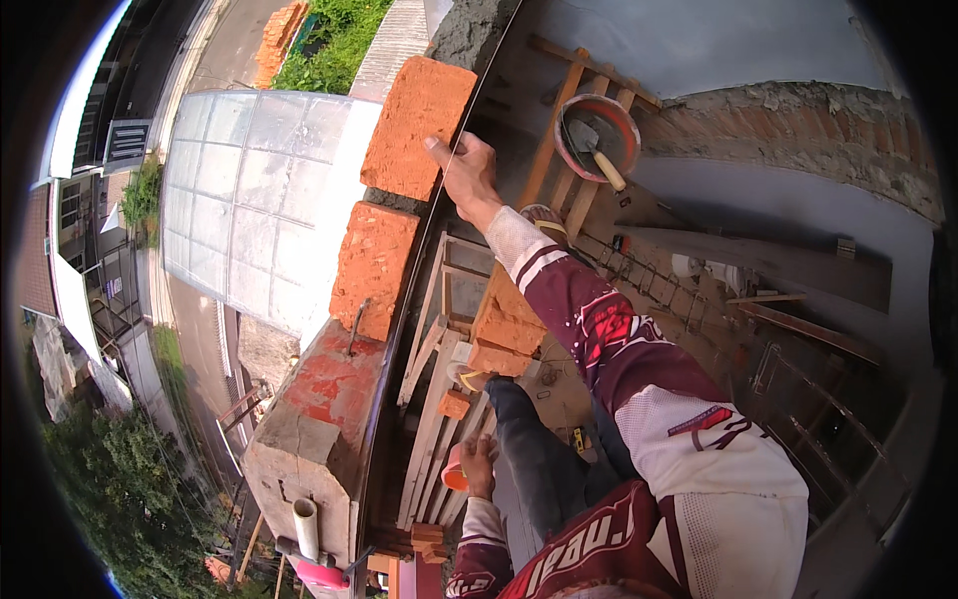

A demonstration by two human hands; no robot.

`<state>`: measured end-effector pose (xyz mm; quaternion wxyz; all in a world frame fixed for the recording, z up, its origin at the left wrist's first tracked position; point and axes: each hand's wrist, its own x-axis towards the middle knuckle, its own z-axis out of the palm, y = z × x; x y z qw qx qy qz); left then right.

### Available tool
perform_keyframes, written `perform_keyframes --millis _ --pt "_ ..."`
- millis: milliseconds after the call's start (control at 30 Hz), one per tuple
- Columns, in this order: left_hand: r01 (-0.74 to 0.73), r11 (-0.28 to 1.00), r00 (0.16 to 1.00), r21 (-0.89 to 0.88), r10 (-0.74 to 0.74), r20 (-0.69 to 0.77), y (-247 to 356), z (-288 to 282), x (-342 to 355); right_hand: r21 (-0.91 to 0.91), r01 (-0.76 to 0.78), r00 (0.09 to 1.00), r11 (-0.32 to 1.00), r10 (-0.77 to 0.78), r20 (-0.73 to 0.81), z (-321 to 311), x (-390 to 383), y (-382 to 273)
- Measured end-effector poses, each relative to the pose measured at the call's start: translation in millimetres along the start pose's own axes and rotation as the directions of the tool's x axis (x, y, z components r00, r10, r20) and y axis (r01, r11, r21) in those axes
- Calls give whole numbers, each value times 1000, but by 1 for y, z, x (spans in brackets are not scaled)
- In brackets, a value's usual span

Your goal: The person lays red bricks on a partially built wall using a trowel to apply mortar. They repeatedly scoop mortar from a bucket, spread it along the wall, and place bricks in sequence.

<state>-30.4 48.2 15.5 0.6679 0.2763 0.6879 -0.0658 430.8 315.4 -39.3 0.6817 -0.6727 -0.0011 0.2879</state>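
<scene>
My right hand (465, 172) reaches up to an orange brick (417, 125) lying on top of the brick wall (374, 265). The thumb rests on the brick's face and the fingers wrap its right edge. My left hand (481, 460) is low beside my knee, on the wooden planks (431, 419), closed on a small orange-pink object (454, 476) that I cannot make out. A thin dark string (419, 235) runs along the wall's inner edge.
A red basin (597, 135) with mortar and a trowel sits on wooden slats ahead. A stack of loose bricks (507, 321) lies on the planks near my leg. A white pipe (304, 524) sticks up from the wall's end. Far below left are a translucent roof (249, 190) and a street.
</scene>
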Motion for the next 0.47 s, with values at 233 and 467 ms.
perform_keyframes --millis 233,467 --pt "37 998 999 -54 -37 3 -5 -4 3 53 -223 970 973 216 107 -18 4 -13" --pt "50 997 996 -66 -45 73 20 16 10 -468 -281 934 838 351 67 -130 -22 66"
